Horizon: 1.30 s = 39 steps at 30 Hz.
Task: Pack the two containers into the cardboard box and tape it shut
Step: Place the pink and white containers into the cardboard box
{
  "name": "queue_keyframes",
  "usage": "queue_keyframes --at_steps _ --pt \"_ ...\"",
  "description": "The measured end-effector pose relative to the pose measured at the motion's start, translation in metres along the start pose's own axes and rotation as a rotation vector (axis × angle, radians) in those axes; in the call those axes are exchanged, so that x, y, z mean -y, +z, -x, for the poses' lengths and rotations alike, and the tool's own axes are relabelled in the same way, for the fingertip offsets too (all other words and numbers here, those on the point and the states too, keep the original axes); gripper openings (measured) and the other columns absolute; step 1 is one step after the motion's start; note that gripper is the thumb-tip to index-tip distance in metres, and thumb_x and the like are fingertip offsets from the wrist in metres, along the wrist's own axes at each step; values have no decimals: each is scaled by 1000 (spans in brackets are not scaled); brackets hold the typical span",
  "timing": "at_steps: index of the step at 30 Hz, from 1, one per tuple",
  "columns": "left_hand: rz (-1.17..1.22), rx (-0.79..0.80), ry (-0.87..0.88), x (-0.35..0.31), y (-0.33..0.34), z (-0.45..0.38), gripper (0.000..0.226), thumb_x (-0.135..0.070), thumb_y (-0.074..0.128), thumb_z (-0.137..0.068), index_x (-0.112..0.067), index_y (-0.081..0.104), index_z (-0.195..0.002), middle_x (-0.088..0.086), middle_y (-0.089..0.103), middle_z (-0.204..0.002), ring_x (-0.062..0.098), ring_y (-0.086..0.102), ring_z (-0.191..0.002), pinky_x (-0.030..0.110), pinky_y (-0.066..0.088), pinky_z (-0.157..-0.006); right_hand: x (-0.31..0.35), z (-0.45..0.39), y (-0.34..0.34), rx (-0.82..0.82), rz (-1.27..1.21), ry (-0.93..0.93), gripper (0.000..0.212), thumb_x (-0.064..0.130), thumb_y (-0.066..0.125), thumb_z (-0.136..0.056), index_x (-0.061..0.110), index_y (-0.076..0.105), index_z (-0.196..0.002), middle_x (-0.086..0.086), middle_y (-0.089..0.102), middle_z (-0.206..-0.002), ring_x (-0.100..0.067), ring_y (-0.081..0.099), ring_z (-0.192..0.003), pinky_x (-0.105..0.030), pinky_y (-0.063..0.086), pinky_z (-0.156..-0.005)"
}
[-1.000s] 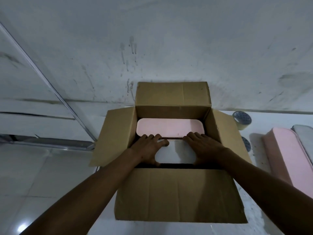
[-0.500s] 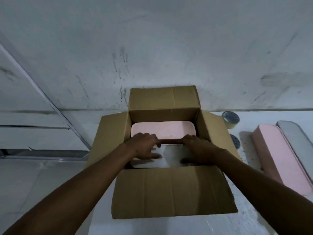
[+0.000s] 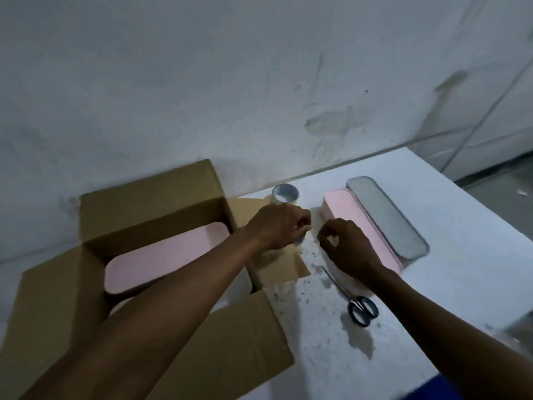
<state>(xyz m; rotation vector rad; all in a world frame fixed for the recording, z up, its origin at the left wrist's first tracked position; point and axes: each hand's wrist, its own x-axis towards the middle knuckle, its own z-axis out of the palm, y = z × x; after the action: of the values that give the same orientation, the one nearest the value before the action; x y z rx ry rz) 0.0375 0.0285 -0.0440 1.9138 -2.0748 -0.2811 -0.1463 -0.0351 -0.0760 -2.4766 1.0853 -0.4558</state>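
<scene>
The cardboard box [image 3: 150, 197] stands open at the left, its flaps spread outward. A pink container [image 3: 167, 255] lies inside it against the far wall. My left forearm covers the white container in front of the pink one. My left hand [image 3: 277, 226] is over the box's right flap, its fingers curled around a small tape roll [image 3: 300, 241] that barely shows beneath them. My right hand [image 3: 349, 249] hovers just right of it with fingers curled, and I see nothing in it.
A second tape roll [image 3: 285, 192] stands by the wall behind my hands. Another pink container [image 3: 363, 229] and a grey one [image 3: 386, 217] lie side by side at the right. Scissors [image 3: 360, 307] lie on the white table [image 3: 432, 313], whose right edge is close.
Both hands left the white container inside the box and moved right, out over the right flap to the small tape roll. My view swung right too.
</scene>
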Motion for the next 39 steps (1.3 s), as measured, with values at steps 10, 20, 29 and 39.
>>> queue_keyframes --at_steps 10,20,29,39 --pt "448 172 -525 -37 105 -133 50 -33 62 -90 -10 48 -131 15 57 -130 31 56 -117 38 48 -96 -113 -3 7 220 338 520 98 70 65 -66 12 29 -136 -11 37 -133 -36 39 -119 -52 38 -92" --pt "1031 11 -1133 -50 142 -151 31 -6 53 -87 -3 58 -118 20 65 -115 38 66 -94 44 61 -62 -121 -9 23 113 355 451 109 70 70 -56 11 25 -136 -13 38 -126 -33 39 -109 -45 37 -87" --pt "1232 -2 -1140 -49 133 -131 26 0 45 -93 1 58 -116 22 68 -104 32 66 -81 47 60 -69 -116 -12 28 209 341 430 115 65 69 -63 14 7 -146 -19 34 -134 -36 33 -116 -45 32 -94" --pt "725 -122 -737 -54 70 -117 39 -30 65 -88 -8 52 -117 12 65 -118 27 63 -104 34 54 -78 -99 -20 -26 104 115 342 105 54 74 -65 25 12 -144 -11 37 -131 -32 29 -118 -45 35 -96"
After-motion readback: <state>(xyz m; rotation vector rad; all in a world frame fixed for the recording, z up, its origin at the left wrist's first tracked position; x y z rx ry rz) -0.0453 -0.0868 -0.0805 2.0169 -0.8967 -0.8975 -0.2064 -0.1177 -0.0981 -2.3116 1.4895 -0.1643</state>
